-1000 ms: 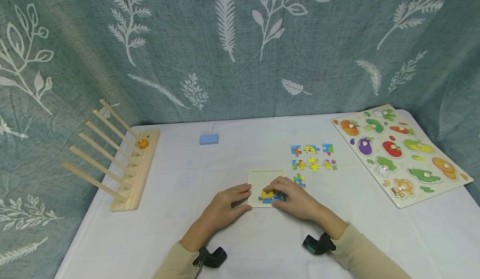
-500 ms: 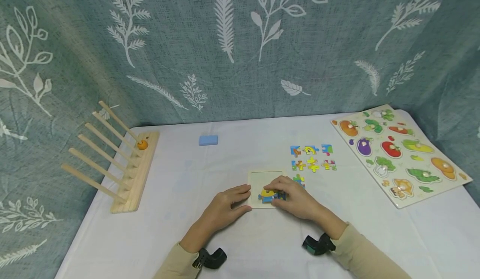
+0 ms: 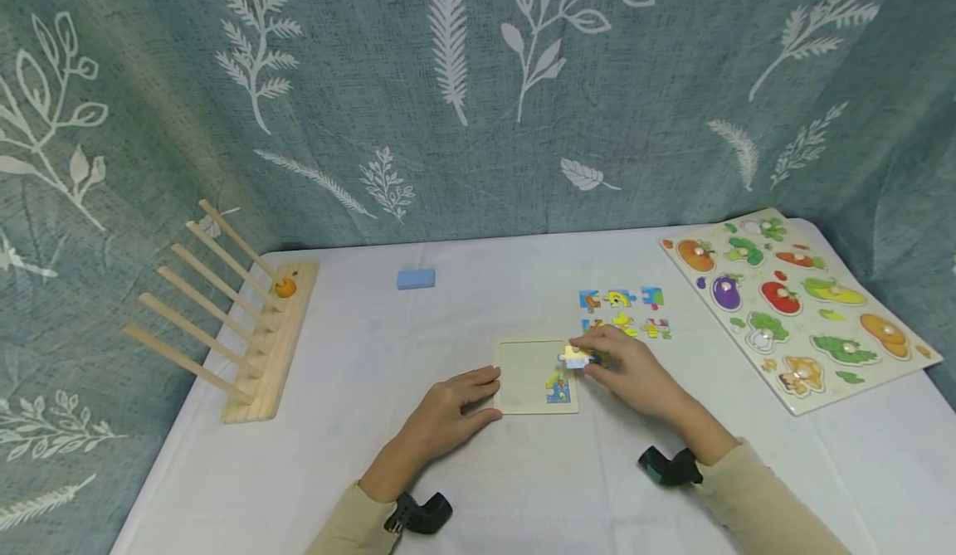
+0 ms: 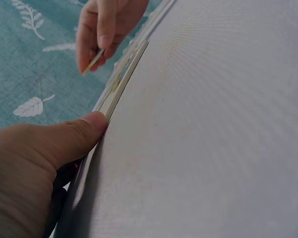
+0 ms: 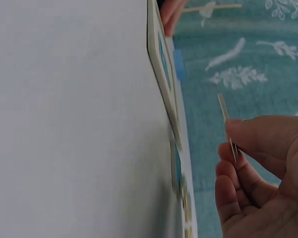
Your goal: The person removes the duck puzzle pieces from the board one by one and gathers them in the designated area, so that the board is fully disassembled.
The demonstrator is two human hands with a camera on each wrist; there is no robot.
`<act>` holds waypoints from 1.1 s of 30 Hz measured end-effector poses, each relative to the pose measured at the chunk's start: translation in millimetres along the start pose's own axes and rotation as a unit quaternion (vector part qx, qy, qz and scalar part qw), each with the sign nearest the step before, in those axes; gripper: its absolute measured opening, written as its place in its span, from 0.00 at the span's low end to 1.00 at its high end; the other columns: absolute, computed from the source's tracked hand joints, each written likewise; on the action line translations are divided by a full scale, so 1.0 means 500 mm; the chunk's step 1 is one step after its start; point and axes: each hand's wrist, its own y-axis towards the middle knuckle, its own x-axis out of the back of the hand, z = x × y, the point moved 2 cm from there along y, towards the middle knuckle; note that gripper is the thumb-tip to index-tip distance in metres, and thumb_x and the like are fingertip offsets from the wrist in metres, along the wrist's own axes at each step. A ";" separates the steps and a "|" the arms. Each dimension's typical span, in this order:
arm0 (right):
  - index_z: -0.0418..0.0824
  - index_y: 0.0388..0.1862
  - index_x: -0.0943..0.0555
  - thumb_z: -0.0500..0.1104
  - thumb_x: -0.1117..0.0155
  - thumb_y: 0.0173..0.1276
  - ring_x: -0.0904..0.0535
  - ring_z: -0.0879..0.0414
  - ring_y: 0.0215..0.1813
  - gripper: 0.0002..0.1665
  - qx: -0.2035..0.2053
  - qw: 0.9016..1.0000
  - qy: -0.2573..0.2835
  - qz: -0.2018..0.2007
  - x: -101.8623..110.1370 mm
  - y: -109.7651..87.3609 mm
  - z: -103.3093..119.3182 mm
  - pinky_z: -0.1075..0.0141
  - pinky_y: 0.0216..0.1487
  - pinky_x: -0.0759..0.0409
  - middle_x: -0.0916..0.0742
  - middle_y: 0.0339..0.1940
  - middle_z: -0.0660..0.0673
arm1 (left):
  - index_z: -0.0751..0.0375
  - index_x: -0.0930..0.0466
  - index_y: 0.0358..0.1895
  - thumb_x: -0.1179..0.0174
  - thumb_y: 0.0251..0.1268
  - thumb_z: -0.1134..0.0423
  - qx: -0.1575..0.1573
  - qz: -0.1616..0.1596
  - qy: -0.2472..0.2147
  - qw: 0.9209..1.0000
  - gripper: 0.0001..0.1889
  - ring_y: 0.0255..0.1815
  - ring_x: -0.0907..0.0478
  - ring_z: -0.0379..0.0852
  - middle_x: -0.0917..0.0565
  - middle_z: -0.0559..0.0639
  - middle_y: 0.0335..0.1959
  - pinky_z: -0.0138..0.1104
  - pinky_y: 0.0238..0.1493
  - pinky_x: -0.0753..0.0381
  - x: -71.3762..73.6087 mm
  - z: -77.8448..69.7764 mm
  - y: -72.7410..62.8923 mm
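Note:
A square wooden puzzle tray (image 3: pixel 519 379) lies on the table, with a colourful jigsaw piece (image 3: pixel 558 388) in its lower right corner. My left hand (image 3: pixel 452 414) rests at the tray's left side; in the left wrist view its thumb (image 4: pixel 87 130) presses the tray edge. Above the tray's right edge, my right hand (image 3: pixel 635 372) pinches another jigsaw piece (image 3: pixel 573 357) between thumb and fingers. The right wrist view shows this held piece (image 5: pixel 222 106) edge-on, raised off the table. Loose jigsaw pieces (image 3: pixel 620 299) lie beyond the right hand, which partly covers the nearer ones.
At right lies a vegetable peg puzzle board (image 3: pixel 807 314). A wooden rack (image 3: pixel 280 356) with slanted pegs and an orange bead (image 3: pixel 285 287) stands at left. A blue block (image 3: pixel 416 279) sits toward the back, before the leaf-patterned curtain (image 3: pixel 478 165).
My right hand has lifted a jigsaw piece off the tray and moved right and away from me with it, uncovering the corner piece. My left hand has stayed in place.

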 end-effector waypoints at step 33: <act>0.40 0.54 0.19 0.35 0.36 0.63 0.26 0.44 0.60 0.19 -0.091 0.995 -0.044 -0.008 0.056 -0.071 -0.106 0.45 0.63 0.29 0.20 0.53 0.42 | 0.67 0.18 0.51 0.30 0.52 0.60 -0.006 -0.005 -0.003 1.000 0.23 0.60 0.23 0.50 0.20 0.55 0.57 0.40 0.58 0.21 -0.001 -0.001 0.000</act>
